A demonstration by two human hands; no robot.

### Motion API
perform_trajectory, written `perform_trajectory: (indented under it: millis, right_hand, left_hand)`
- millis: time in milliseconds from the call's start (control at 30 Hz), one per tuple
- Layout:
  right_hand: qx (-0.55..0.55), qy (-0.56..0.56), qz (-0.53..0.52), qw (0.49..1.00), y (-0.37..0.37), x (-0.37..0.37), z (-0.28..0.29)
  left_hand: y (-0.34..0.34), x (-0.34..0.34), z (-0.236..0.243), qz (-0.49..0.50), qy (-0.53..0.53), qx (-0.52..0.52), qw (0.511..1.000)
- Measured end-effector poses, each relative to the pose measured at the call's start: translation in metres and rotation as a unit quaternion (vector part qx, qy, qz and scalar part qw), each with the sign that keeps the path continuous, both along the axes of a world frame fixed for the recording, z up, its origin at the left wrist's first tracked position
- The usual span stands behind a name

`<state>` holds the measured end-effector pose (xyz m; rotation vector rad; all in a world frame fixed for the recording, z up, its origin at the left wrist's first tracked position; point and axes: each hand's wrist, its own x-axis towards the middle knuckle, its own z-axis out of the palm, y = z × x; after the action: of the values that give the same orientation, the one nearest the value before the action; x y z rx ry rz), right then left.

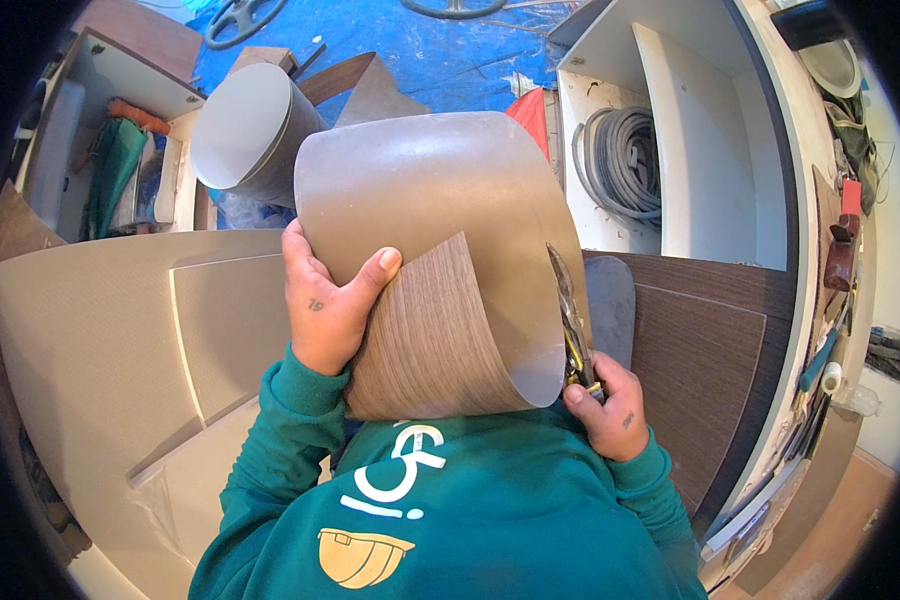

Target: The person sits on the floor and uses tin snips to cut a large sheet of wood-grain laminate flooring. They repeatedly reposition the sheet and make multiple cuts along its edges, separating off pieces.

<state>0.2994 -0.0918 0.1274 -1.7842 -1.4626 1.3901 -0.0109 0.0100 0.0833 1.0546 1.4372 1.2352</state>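
1. The laminate sheet [430,180] is held up in front of the person's torso, off any support. It is curled over, plain brown on one face and dark wood-grain on the other.
2. The left hand [332,310] is clamped on the sheet's left side, its thumb lying on the near face beside the folded-up, wood-grained corner.
3. The right hand [614,410] is closed round the handles of dark-bladed snips [569,320]. The blades point upward along the sheet's right edge; whether they touch it, or are parted, I cannot tell.
4. As for progress, the sheet is bent into an open loop and the cutting tool is in hand. No cut in progress can be made out, and how much trimming remains cannot be judged from here.
5. On the right, a white open cabinet [692,150] holds a coil of grey hose [620,165] in its left compartment, between the left wall and the divider.
6. On the left, an open box cabinet [88,60] holds a green cloth-like bundle [116,175] toward its right side, with a fuzzy orange item [138,116] above; other contents are unclear.
7. A grey roll [245,130] sits just beyond that cabinet's right edge.
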Motion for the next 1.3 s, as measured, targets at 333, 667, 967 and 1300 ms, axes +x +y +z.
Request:
perform_trajectory:
  millis: [333, 667, 967, 1300]
  right_hand:
    - [-0.013, -0.01, -0.009, 1.0, -0.008, 0.004, -0.007]
    - [0.018, 0.013, -0.018, 1.0, -0.001, -0.005, -0.001]
    - [0.0, 0.0, -0.023, 1.0, -0.006, 0.0, -0.006]
    - [0.02, -0.003, -0.005, 1.0, 0.002, -0.005, 0.001]
  left_hand:
    - [0.0, 0.002, 0.005, -0.001, -0.017, -0.003, 1.0]
    - [-0.001, 0.001, 0.006, -0.007, 0.008, 0.006, 1.0]
    - [-0.001, 0.003, 0.008, -0.002, -0.013, 0.004, 1.0]
    - [0.0, 0.001, 0.009, -0.005, 0.003, 0.008, 1.0]
